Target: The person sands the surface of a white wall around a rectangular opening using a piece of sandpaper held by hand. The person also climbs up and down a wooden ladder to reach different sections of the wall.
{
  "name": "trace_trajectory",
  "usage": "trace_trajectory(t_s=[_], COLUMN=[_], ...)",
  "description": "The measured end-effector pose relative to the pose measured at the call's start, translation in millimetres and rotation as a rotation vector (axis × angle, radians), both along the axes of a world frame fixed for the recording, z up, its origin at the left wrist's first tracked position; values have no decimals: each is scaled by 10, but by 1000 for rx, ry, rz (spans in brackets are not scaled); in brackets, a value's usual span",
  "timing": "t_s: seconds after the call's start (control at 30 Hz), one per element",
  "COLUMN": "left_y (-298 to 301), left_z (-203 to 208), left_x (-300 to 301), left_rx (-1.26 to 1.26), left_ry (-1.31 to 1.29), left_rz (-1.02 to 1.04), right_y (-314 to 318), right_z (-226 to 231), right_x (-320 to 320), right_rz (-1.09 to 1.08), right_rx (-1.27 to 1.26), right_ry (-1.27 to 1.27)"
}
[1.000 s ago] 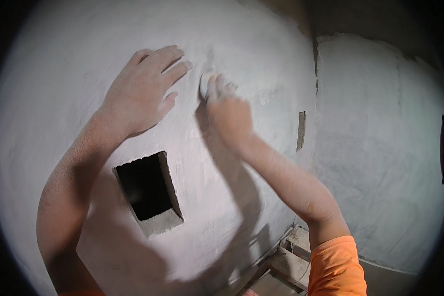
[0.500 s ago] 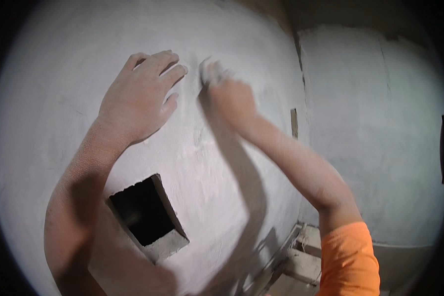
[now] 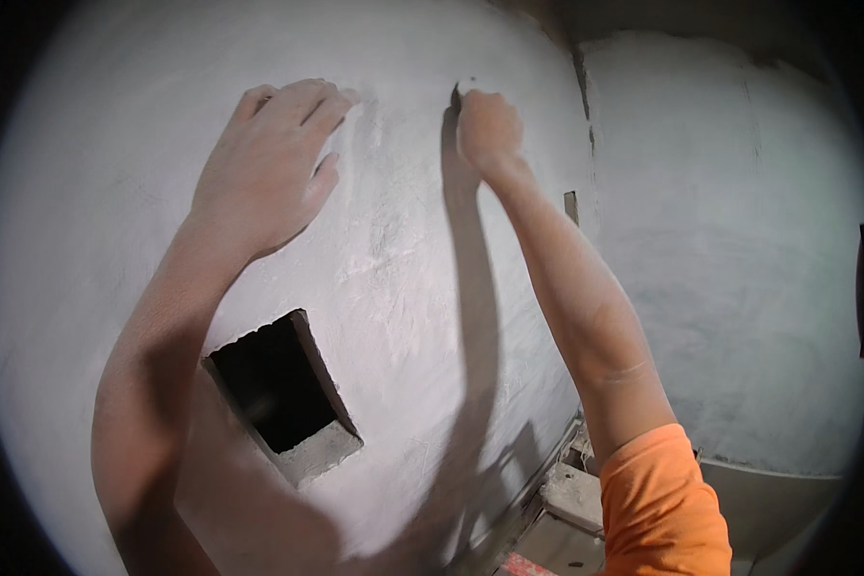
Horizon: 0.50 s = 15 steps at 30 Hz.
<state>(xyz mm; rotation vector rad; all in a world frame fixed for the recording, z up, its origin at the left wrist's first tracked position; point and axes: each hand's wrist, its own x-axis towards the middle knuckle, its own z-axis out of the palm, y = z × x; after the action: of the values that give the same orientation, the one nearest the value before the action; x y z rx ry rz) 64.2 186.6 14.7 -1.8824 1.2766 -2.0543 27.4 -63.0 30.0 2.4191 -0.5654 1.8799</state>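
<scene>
My left hand [image 3: 269,163] lies flat on the white plastered wall [image 3: 403,278], fingers spread and pointing up and to the right. My right hand [image 3: 488,125] is raised to the right of it, fingers closed on a small pad [image 3: 456,93] pressed against the plaster. Only a thin dark edge of the pad shows past my fingers. My right arm, in an orange sleeve [image 3: 658,504], throws a long shadow down the wall. The plaster between my hands looks dusty and streaked.
A dark rectangular hole [image 3: 278,389] with rough edges is cut in the wall below my left hand. A second plastered wall [image 3: 739,250] meets this one at a corner on the right. Blocks and rubble [image 3: 571,494] lie on the floor at the bottom.
My right hand has slid up and to the right along the wall with the pad. My left hand has stayed flat on the plaster.
</scene>
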Motion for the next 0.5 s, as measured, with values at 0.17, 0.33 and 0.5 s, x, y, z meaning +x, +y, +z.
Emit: trace_trajectory(t_s=[0.17,0.33,0.5], left_y=[56,-136,-341], left_z=[90,90,-139], left_x=[-4,12,157], left_rx=[-6,194,399], left_ry=[80,11,26], left_rz=[30,-65,-8], right_y=[755,401,198], right_z=[-235,-850,-1226], right_x=[-9,1,124], right_rz=[92,779,1055], right_rx=[-240,-348,-60], right_ry=[6,-300,-387])
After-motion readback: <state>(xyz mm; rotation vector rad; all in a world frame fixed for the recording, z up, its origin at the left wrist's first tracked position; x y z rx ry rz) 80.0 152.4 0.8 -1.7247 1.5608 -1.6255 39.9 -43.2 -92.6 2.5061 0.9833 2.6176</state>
